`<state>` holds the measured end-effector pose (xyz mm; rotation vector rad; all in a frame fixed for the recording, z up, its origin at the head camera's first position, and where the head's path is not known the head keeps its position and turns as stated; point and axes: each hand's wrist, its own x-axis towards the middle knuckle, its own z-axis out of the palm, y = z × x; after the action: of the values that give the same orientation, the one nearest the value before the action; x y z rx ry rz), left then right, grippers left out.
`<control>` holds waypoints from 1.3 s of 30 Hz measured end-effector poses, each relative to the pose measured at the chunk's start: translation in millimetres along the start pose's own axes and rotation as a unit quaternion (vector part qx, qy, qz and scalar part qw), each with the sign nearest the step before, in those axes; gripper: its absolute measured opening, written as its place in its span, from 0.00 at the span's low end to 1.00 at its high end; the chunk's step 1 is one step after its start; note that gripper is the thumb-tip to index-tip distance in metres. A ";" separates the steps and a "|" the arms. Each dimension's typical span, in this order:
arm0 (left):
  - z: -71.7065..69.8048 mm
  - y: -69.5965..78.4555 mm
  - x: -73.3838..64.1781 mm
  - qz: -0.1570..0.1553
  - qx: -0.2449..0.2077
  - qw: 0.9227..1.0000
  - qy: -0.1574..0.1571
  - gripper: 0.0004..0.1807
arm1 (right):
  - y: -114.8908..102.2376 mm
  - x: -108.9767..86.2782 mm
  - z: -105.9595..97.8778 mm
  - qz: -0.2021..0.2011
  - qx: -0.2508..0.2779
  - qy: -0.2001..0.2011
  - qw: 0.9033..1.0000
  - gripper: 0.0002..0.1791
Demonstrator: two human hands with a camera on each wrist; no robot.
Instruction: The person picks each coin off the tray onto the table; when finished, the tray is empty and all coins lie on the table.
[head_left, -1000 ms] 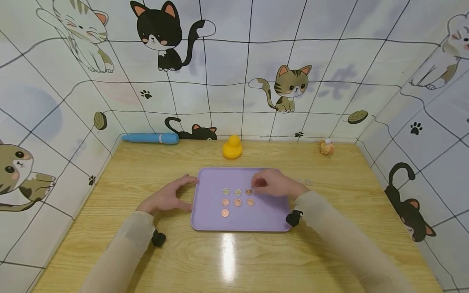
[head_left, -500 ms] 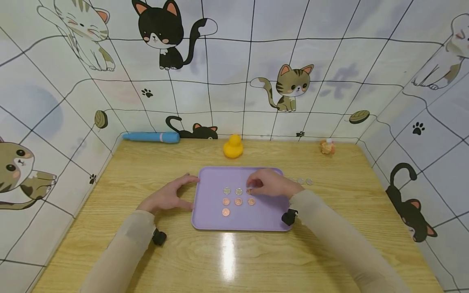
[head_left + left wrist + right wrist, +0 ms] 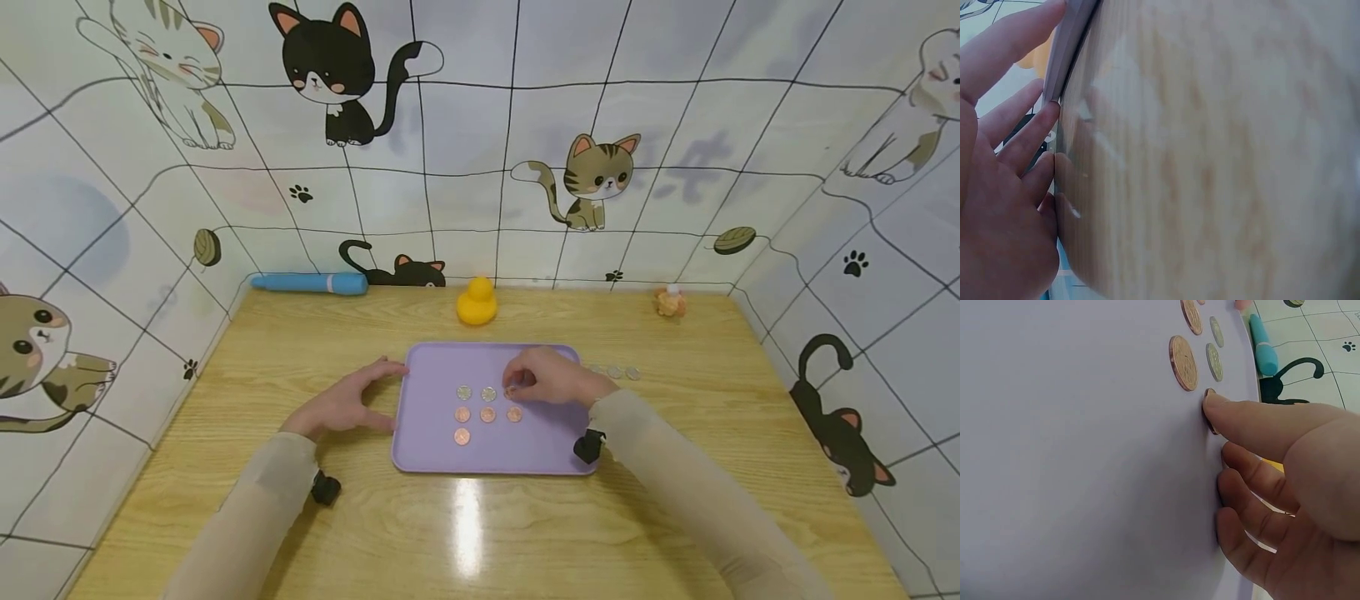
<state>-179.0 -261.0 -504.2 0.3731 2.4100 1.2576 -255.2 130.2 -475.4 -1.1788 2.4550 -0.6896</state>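
Observation:
A lilac tray (image 3: 435, 457) lies on the table, with copper coins (image 3: 487, 414) and two silver coins (image 3: 488, 393) laid out in rows on it. The right hand (image 3: 547, 377) is low over the tray with its fingers curled. In the right wrist view its thumb lies against a copper coin (image 3: 1212, 428) at the end of the silver row; the index finger is mostly hidden behind the thumb. At the tray's left edge, the left hand (image 3: 345, 402) has its thumb and fingers spread, touching the rim. Its fingers look fairly straight in the left wrist view.
Three silver coins (image 3: 614, 372) lie on the table just right of the tray. Along the back stand a yellow rubber duck (image 3: 477, 302) and a small orange-pink object (image 3: 670, 301), with a blue pen-shaped object (image 3: 309, 283) at the left. Cat-printed cloth walls the table in.
The right hand has shifted slightly left over the copper coin at the end of the silver row, uncovering more of the coins right of the tray. The left hand stays at the rim.

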 end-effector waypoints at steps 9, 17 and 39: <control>1.4 2.4 0.3 0.000 -0.001 1.000 0.002 0.48 | 0.3 1.9 0.2 0.009 -0.012 -0.009 1.000 0.04; 1.9 1.4 -0.6 -0.005 -0.001 1.000 0.003 0.48 | -2.0 5.6 -1.5 0.013 -0.019 -0.027 0.999 0.03; 2.4 1.5 -0.3 -0.011 0.005 1.000 0.006 0.48 | -8.7 4.0 -0.8 0.027 0.011 -0.014 0.999 0.05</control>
<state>-177.6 -258.5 -504.2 0.3415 2.4255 1.2419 -252.5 122.6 -470.2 -1.1033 2.4390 -0.6789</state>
